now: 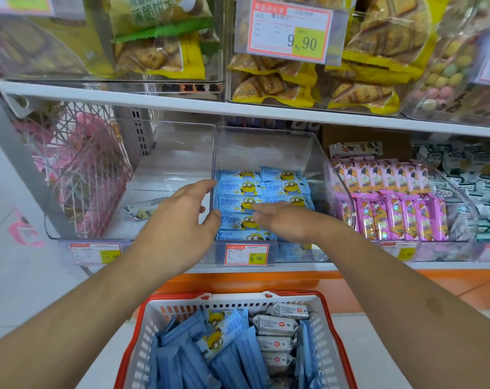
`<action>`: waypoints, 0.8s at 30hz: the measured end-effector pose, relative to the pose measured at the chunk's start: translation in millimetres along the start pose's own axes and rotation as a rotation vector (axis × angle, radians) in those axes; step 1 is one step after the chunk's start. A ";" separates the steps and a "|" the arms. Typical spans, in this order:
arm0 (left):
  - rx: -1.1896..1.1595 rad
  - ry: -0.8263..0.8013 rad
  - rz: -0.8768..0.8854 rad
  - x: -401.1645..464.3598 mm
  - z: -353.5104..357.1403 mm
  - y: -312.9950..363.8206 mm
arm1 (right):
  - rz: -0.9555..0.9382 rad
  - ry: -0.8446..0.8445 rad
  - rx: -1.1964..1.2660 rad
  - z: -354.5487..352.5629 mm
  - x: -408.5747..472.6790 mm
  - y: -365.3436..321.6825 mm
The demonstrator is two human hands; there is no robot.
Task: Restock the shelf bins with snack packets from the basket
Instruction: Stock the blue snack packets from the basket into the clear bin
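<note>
Over the clear bin (266, 144) of blue packets (239, 204), both the left hand (179, 217) and right hand (283, 220) are spread and hold nothing, so a careless push may disorder the rows, while more packets wait in the basket (326, 327) below.

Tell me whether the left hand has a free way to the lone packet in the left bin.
Probably yes. The left hand hovers open over the left bin, whose top is open, and the lone packet lies just beside it with nothing between.
</note>
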State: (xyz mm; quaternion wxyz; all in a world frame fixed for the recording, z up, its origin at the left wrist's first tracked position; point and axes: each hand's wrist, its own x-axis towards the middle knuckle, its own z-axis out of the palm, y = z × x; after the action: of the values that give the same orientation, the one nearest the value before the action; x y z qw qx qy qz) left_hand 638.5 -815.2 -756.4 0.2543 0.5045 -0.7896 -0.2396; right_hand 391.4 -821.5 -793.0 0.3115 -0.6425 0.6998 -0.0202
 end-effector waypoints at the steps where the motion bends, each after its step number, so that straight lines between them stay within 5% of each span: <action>1: -0.002 -0.004 -0.002 0.0 -0.9 0.5 | -0.009 0.025 0.040 -1.3 -3.0 0.9; 16: 0.029 0.055 0.054 -53.2 -22.0 -5.5 | -0.196 0.487 0.372 8.8 -123.2 -13.2; 19: 0.112 0.003 -0.006 -77.2 -16.6 -17.4 | -0.240 0.349 0.307 47.0 -136.5 -24.8; 24: 0.427 -0.430 -0.302 -123.2 27.6 -78.8 | -0.112 -0.030 -0.062 148.3 -121.7 -16.7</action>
State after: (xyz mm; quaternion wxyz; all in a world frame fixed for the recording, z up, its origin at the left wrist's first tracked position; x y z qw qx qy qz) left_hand 718.6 -728.4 -847.0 -0.0679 0.5953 -0.7740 -0.2048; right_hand 472.3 -658.2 -855.4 0.3004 -0.6902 0.6583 -0.0064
